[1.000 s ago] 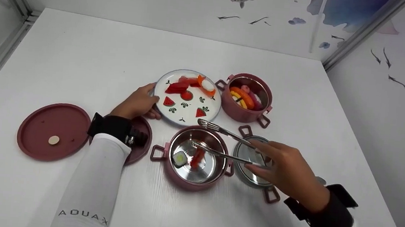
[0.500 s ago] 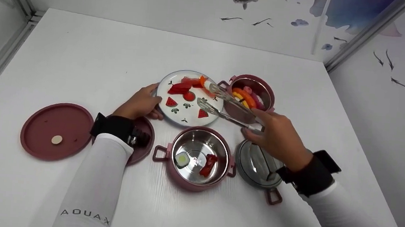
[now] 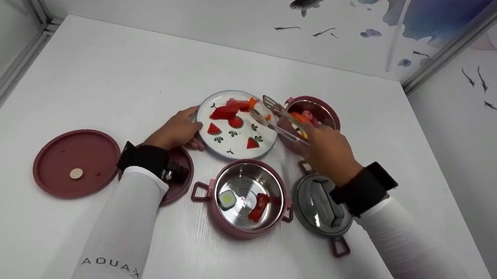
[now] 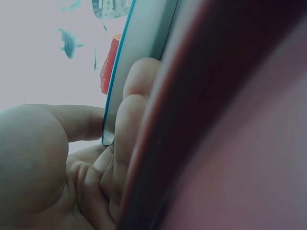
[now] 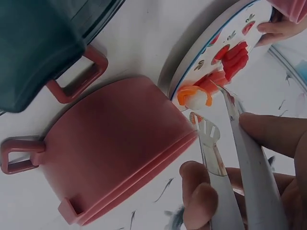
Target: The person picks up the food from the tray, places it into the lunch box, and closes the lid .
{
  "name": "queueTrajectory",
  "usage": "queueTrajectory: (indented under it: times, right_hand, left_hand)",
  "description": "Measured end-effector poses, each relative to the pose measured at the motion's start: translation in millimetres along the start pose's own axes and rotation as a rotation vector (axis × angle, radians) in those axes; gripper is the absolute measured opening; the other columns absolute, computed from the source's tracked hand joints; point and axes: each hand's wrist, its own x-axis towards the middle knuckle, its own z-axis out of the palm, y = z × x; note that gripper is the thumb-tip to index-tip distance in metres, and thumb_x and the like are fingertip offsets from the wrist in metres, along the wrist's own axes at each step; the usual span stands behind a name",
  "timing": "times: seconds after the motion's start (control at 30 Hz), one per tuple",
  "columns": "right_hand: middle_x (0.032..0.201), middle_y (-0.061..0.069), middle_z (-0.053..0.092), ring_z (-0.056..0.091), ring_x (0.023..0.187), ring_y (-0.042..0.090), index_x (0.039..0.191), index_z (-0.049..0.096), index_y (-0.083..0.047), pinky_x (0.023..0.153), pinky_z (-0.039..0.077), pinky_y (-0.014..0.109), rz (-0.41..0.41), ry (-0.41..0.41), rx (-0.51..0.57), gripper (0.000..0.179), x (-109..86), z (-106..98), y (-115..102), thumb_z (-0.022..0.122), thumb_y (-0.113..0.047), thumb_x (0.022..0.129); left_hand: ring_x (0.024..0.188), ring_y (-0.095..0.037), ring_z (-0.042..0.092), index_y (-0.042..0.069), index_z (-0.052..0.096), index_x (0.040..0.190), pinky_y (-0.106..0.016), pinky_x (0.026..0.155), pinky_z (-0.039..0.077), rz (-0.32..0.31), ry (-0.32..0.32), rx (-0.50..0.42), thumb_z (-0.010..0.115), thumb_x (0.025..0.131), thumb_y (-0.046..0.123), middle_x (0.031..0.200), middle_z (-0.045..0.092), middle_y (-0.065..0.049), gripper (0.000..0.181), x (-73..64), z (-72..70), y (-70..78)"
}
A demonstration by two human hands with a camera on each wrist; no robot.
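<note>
My left hand (image 3: 179,130) grips the left rim of a white plate (image 3: 239,145) printed with fruit and leaves, thumb over the edge and fingers below. Red food pieces (image 3: 225,112) and an orange-and-white piece (image 5: 196,97) lie at its far side. My right hand (image 3: 330,154) holds metal tongs (image 5: 252,177). Their tips are spread close by the orange-and-white piece, as the right wrist view shows. In front stands a pink pot (image 3: 242,234) with a red piece (image 3: 259,207) and a pale block with a green centre (image 3: 227,199) inside.
Behind my right hand, a second pink pot (image 5: 115,129) holds orange, yellow and pink pieces. A grey lid (image 3: 310,196) sits at the right over brown handles. Two maroon round trays lie left, one (image 3: 53,174) bearing a beige disc (image 3: 76,174), the other (image 3: 185,161) partly under my left wrist.
The red piece has been let go inside the front pot. My right hand has carried the tongs up and away to the plate's right side. My left hand stays on the plate.
</note>
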Motion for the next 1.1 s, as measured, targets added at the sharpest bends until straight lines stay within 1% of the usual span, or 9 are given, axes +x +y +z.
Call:
queueTrajectory:
  times: [0.1,0.27,0.43,0.5,0.63,0.73,0.9,1.03,1.1]
  right_hand:
    - [0.093,0.020,0.068,0.065,0.082,0.036,0.136,0.057,-0.006,0.071,0.057,0.051,-0.002,-0.012,-0.021,0.052,5.8,5.6,-5.6,0.071,-0.032,0.093]
    - [0.093,0.021,0.068,0.065,0.081,0.039,0.137,0.057,-0.008,0.071,0.057,0.053,-0.028,0.012,-0.018,0.047,3.1,5.2,-0.5,0.067,-0.030,0.096]
    - [0.092,0.020,0.069,0.066,0.079,0.038,0.131,0.061,-0.006,0.069,0.057,0.051,-0.063,0.040,0.014,0.042,5.9,10.1,-4.6,0.068,-0.029,0.096]
    - [0.095,0.021,0.071,0.067,0.080,0.038,0.127,0.062,-0.004,0.071,0.058,0.051,-0.063,0.049,0.019,0.042,6.7,10.8,-6.9,0.069,-0.029,0.095]
    - [0.098,0.022,0.071,0.068,0.083,0.039,0.127,0.062,-0.004,0.075,0.058,0.054,-0.055,0.046,0.031,0.043,5.4,11.0,-8.0,0.069,-0.032,0.095]
    - [0.097,0.020,0.071,0.067,0.084,0.038,0.130,0.061,-0.007,0.078,0.058,0.054,-0.041,0.029,0.060,0.043,-1.7,11.4,-6.4,0.069,-0.031,0.095]
    - [0.104,0.017,0.071,0.067,0.086,0.035,0.133,0.062,-0.009,0.080,0.059,0.052,-0.038,0.036,0.128,0.042,-21.3,8.7,-5.7,0.071,-0.021,0.093]
    - [0.112,0.016,0.072,0.069,0.085,0.032,0.137,0.061,-0.010,0.077,0.060,0.048,-0.059,0.093,0.161,0.048,-44.7,1.6,-8.7,0.073,-0.018,0.092]
    - [0.111,0.016,0.073,0.070,0.082,0.030,0.138,0.061,-0.010,0.074,0.061,0.046,-0.084,0.145,0.166,0.050,-60.3,-1.4,-10.9,0.075,-0.018,0.090]
  left_hand:
    - [0.058,-0.014,0.069,0.022,0.016,0.162,-0.022,0.054,0.056,0.006,0.009,-0.008,0.039,0.104,0.016,0.080,0.066,-0.013,0.063,-2.1,-4.0,-1.1]
    - [0.058,-0.014,0.069,0.022,0.019,0.161,-0.022,0.054,0.055,0.036,0.000,-0.021,0.040,0.104,0.016,0.082,0.066,-0.015,0.062,5.1,4.7,3.6]
    - [0.057,-0.015,0.069,0.022,0.019,0.161,-0.023,0.053,0.055,0.017,0.003,-0.025,0.040,0.103,0.014,0.081,0.065,-0.015,0.062,3.1,0.5,-0.3]
    - [0.057,-0.015,0.069,0.022,0.018,0.161,-0.023,0.053,0.056,0.014,0.002,-0.025,0.039,0.103,0.014,0.079,0.066,-0.013,0.062,1.4,-2.2,-2.0]
    - [0.058,-0.015,0.070,0.022,0.018,0.161,-0.022,0.054,0.056,0.021,0.005,-0.021,0.039,0.104,0.015,0.075,0.067,-0.012,0.062,-0.2,-5.0,-3.5]
    - [0.058,-0.015,0.070,0.023,0.018,0.161,-0.022,0.054,0.056,0.016,0.001,-0.019,0.040,0.104,0.016,0.077,0.067,-0.013,0.062,-0.1,-3.6,-3.3]
    - [0.058,-0.015,0.070,0.023,0.017,0.162,-0.022,0.054,0.056,-0.003,0.002,-0.009,0.040,0.104,0.016,0.076,0.068,-0.013,0.063,0.3,-3.2,-5.4]
    - [0.057,-0.014,0.070,0.022,0.016,0.162,-0.022,0.053,0.056,0.004,0.007,-0.011,0.040,0.103,0.015,0.070,0.067,-0.010,0.064,-1.1,-5.8,-3.1]
    - [0.056,-0.014,0.069,0.022,0.016,0.162,-0.022,0.053,0.056,0.003,0.012,-0.010,0.040,0.103,0.015,0.069,0.067,-0.010,0.064,-1.2,-6.6,-1.8]
